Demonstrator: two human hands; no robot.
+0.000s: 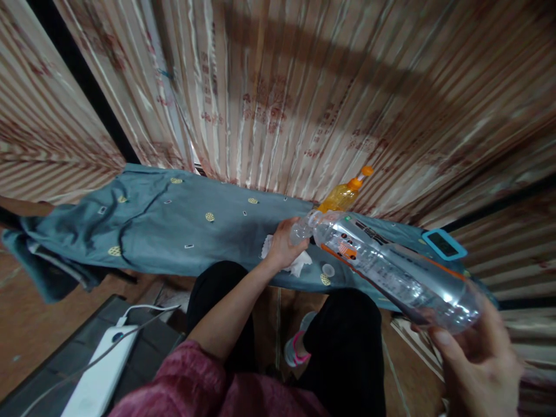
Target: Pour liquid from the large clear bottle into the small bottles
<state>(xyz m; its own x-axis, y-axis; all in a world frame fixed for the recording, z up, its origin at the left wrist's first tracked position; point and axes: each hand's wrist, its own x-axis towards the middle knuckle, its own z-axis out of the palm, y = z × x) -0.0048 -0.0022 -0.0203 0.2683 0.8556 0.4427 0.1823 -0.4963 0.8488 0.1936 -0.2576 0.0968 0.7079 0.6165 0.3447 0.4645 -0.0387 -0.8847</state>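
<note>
My right hand (pixel 478 353) grips a large clear plastic bottle (pixel 391 260) with an orange and silver label by its base. It is tilted, its neck pointing down to the left. My left hand (pixel 284 246) is closed around a small clear bottle (pixel 303 227), whose mouth meets or nearly meets the large bottle's neck. Whether liquid passes between them I cannot tell. Behind the necks stands a pump bottle (pixel 341 197) of yellow liquid with an orange top. Under my left hand lies a white tissue (pixel 299 264), and a small clear cap (pixel 328 270) rests to its right.
A grey-green patterned cloth (pixel 226 231) covers the narrow table. A blue-framed digital device (pixel 443 244) lies at its right end. Striped curtains (pixel 278 104) hang close behind. At lower left, a white power bank (pixel 102 370) with a cable sits on a dark surface.
</note>
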